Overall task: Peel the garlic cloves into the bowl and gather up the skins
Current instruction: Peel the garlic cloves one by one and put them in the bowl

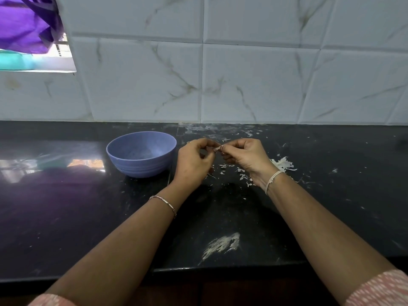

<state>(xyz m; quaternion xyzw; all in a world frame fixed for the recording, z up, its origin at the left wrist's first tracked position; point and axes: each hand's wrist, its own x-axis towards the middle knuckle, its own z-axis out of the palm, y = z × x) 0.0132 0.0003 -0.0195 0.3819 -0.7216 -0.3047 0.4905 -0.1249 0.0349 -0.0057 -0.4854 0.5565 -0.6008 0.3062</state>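
- both forearms reach out over the black counter (66, 217), angled in so the hands meet in the middle, just right of the bowl
- left hand (194, 160) has its back toward the person, fingers curled in tight, and the thumb and fingertips pinch one end of a small garlic clove (218, 148)
- right hand (245, 157) mirrors it, wrist a bit bent, fingers curled, pinching the other end of the same clove
- so the clove sits right between the two sets of fingertips, held up off the counter. it's tiny and mostly covered, can't tell how much skin is on it
- the blue bowl (141, 166) stands upright on the counter just left of the left hand, close but not touching
- a pile of skins (283, 164) lies on the counter just past the right wrist, with smaller flakes scattered under and around both hands
- thin chain bracelet (164, 202) on the left wrist, pale thread band (272, 178) on the right
- pink patterned sleeves (382, 288) are pushed up near the elbows
- a white powdery smear (223, 245) sits on the counter between the forearms, near the front edge
- marbled white tile wall (242, 80) behind, purple cloth (24, 25) up in the left corner
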